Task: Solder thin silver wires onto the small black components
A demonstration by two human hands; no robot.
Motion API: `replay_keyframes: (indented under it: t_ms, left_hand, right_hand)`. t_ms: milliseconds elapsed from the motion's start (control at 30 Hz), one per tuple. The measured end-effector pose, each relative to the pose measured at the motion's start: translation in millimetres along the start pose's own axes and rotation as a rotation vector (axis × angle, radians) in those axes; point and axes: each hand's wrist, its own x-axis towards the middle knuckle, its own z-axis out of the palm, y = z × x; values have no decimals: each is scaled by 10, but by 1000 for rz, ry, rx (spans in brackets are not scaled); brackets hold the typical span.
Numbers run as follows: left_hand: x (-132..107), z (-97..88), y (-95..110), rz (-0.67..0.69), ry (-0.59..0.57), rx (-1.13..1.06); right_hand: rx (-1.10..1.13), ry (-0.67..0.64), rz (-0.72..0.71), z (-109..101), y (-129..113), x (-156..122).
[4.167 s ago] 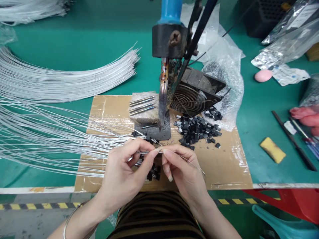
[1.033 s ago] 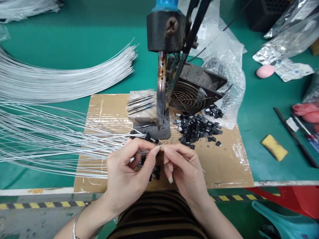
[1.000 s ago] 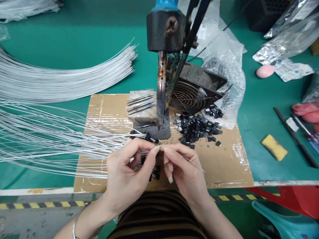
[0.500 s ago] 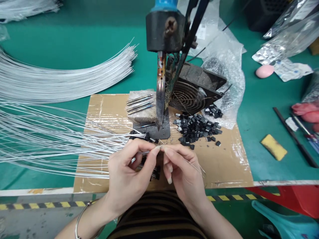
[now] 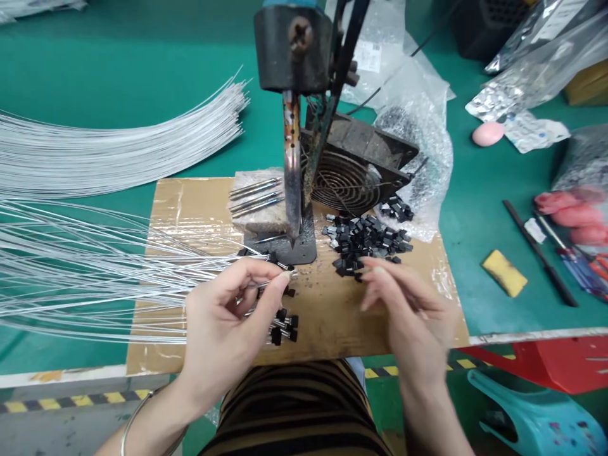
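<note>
My left hand [image 5: 237, 310] is closed, with thumb and index finger pinching a thin wire [image 5: 294, 273] whose short silvery end sticks out past the fingertips. Beneath that hand lie several wires with black plastic ends [image 5: 287, 326]. At the near edge of a pile of small black plastic connectors [image 5: 368, 237] is my right hand [image 5: 413, 310], its fingers blurred by motion. Whether those fingers hold anything cannot be made out. Above and between the hands, a soldering iron [image 5: 292, 158] points down on a stand, its tip over a dark plate [image 5: 304, 247].
Loose white wires [image 5: 95, 272] and a thick white wire bundle [image 5: 118, 152] spread over the left side. Behind the iron are a stone-like block [image 5: 259, 221] bearing metal rods and a dirty fan [image 5: 351, 180]. A yellow sponge [image 5: 504, 273] lies at right on the green mat.
My right hand has left my left hand and moved right, to the black connectors. My left hand keeps its pinch on the wire. The whole view has shifted slightly.
</note>
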Motion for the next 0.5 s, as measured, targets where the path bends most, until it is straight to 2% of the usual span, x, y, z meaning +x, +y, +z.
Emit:
replay_keyframes:
  t_ms: [33,100,167,233,333,500]
  left_hand:
    - [8,-2,2,-3,-3,-14]
    - [20,-5,4,-9,-5,-41]
    - [26,-8,7,-9,-4,-51]
    - [30,-13,11,4,0,-44]
    - [34,-26,22,32,15,-25]
    - [38,-41,38,44,19,9]
  right_hand:
    - [-162,116,-91,-156,32,72]
    - [-392,180,-203,-452,104,221]
    - [-607,51,-304,-681,171,348]
    - [-706,-64,-396,-818,219,434]
    - [-748,-126,-446,-877,254,484]
    - [-800,-81,-386,-831,240,462]
